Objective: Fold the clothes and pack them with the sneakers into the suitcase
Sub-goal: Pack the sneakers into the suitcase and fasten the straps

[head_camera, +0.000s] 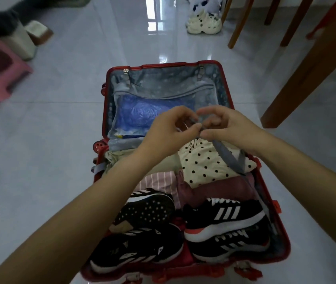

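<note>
Suitcase strap: left hand, right hand

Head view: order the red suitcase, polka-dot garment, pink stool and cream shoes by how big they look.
1. red suitcase
2-3. polka-dot garment and pink stool look alike; the stool is farther and cut off by the frame edge, so unranked
4. cream shoes, farthest away

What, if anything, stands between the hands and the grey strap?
Nothing visible: the left hand and the right hand both pinch the grey strap, above the dotted garment in the suitcase.
</note>
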Tool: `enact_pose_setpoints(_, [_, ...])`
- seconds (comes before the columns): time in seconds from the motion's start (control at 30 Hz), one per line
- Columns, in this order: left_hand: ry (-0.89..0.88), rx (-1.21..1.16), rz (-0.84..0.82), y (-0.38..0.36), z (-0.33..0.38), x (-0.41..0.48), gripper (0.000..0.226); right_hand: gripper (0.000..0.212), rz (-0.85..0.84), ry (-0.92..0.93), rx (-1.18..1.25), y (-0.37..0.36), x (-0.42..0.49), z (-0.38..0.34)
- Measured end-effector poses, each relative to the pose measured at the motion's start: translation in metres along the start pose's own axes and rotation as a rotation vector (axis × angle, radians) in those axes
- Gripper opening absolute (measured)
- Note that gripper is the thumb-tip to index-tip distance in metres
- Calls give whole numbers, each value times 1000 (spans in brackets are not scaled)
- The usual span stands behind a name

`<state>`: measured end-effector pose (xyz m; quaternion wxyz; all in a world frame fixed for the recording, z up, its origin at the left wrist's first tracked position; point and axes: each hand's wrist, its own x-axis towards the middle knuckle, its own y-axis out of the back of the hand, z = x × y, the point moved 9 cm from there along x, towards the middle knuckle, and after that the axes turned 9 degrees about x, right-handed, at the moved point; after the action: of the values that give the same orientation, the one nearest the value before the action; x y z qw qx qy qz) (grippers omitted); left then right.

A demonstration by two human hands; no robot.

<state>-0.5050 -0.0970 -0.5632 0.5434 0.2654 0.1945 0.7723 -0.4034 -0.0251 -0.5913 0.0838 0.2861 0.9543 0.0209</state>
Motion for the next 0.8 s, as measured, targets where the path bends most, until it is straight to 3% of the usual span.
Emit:
enact_pose_setpoints(0.03, [16, -19, -9, 1, -6, -4, 11, 55, -29, -29, -13, -4, -1, 4])
enact_pose_setpoints(0.13, [15, -75, -83, 3, -19, -10, 14, 31, -38, -43, -104, -14, 0, 10])
enact_pose_setpoints(0.27, [36, -150, -194, 7, -32, -15, 27, 16, 9, 18, -168, -29, 8, 6])
enact_pose_setpoints(0.4, [48, -183, -199, 6, -46, -27, 23, 23, 1, 48, -235, -42, 16, 6])
enact_pose_setpoints(0.57, [104, -186, -159, 14, -70, -30, 24, 23, -25, -78, -201, -48, 20, 22])
enact_pose_setpoints(0.67, [206, -80, -187, 14, -107, -42, 21, 24, 65, -54, -265, -45, 23, 27])
enact_pose_setpoints(0.8, [328, 70, -227, 12, -162, -69, 13, 30, -33, -88, -243, -72, 26, 50])
